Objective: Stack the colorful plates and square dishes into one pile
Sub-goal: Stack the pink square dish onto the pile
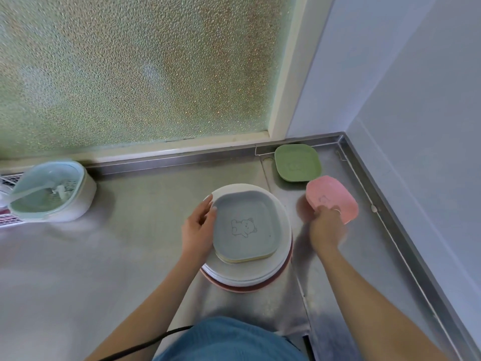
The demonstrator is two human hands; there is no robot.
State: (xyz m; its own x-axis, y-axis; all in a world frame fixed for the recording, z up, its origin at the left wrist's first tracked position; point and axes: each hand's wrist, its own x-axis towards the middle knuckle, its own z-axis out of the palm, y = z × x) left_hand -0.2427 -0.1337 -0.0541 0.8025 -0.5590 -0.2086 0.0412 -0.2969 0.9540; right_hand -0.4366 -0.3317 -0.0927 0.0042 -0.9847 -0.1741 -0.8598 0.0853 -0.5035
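— Gripping the pink square dish [331, 198] by its near edge, our right hand [326, 226] has the fingers curled under and the thumb on top, and the dish tilts in the air just right of the pile.

— And our left hand [197, 227]?

— Fingers loosely spread, resting against the left rim of the grey square dish [246, 226], the one with a bear outline drawn in its middle. That dish sits on top of the pile.

— What do we have beneath it?

— A pale yellow square dish [243, 259] peeks out just under the grey one, then white round plates [244, 276], and a reddish-pink plate [247, 287] at the very bottom, all on the steel counter [130, 256].

— Anything apart from the pile?

— We see the green square dish [296, 162] lying flat near the back corner of the counter, beyond the pink one and not touching it. Far left, a mint and white strainer basket [52, 191] stands beside the frosted window [130, 69]. The pink dish is blurred, so its motif is hard to make out.
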